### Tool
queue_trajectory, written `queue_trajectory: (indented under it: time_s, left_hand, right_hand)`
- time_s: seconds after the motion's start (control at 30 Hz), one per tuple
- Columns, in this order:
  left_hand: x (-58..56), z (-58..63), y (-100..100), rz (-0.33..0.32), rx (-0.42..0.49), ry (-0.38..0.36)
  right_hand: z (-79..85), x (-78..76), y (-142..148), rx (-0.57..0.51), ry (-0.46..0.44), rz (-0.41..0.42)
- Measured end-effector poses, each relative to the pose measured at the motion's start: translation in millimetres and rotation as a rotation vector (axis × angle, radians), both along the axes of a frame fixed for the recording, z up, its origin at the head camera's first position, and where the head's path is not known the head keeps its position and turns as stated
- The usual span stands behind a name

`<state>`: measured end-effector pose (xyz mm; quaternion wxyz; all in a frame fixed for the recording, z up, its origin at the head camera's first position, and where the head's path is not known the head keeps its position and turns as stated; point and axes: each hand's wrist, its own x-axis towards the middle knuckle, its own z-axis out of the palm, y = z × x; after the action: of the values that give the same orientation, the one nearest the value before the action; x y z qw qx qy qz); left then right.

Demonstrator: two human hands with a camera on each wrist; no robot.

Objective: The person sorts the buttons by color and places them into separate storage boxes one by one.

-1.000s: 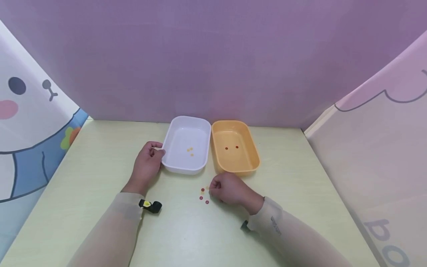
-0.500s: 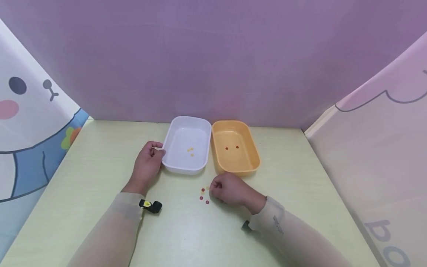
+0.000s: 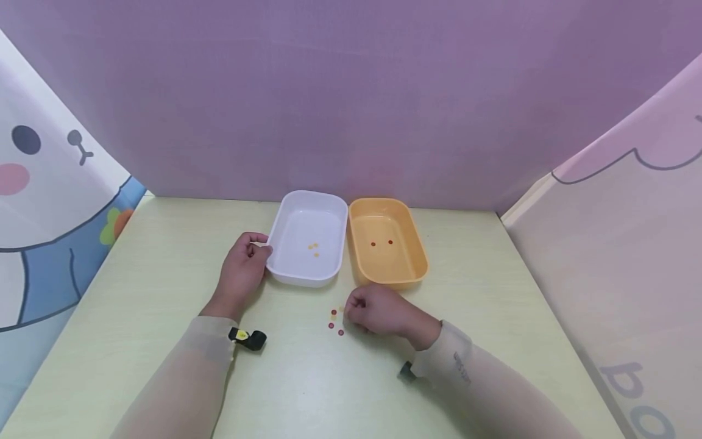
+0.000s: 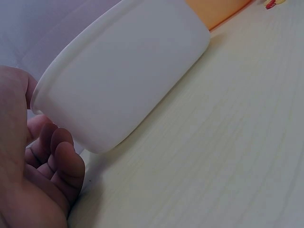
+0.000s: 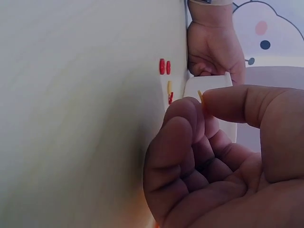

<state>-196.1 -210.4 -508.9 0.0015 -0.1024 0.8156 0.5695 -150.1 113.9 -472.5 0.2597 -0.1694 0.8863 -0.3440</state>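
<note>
At the left side of the white plastic tray [image 3: 307, 268], my left hand [image 3: 241, 271] grips the rim, its other fingers curled below in the left wrist view. My right hand [image 3: 378, 311] is low over the table, just in front of the yellow-orange tray [image 3: 389, 265]. Between its thumb and forefinger it pinches a small yellow button-like disc [image 5: 201, 97], seen edge-on in the right wrist view. Beside those fingertips lie several loose red discs [image 3: 331, 325] and a yellow disc [image 3: 333, 317]. The curled fingers hide part of the held disc.
Inside the white tray are three yellow discs [image 3: 315, 255]; two red discs [image 3: 373, 244] lie in the yellow-orange tray. Both trays stand side by side near the purple back wall [image 3: 329, 110]. Printed panels flank the pale wooden table [image 3: 296, 378].
Both hands stay almost where they were. The right forearm and sleeve have shifted slightly to the right; trays and discs look the same.
</note>
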Motion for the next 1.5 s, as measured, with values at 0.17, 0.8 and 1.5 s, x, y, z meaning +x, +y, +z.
queue_trajectory:
  time_s: [0.17, 0.8, 1.5]
  left_hand:
    - [0.0, -0.4, -0.6, 0.003, -0.002, 0.003]
    - [0.1, 0.0, -1.0, -0.011, 0.005, 0.007]
    - [0.8, 2.2, 2.2, -0.008, 0.007, 0.004]
  right_hand:
    - [5.1, -0.7, -0.9, -0.016, -0.004, 0.003]
    - [45.3, -6.2, -5.8, -0.069, -0.004, 0.060]
    - [83.9, -35.7, -22.6, -0.110, 0.037, 0.022]
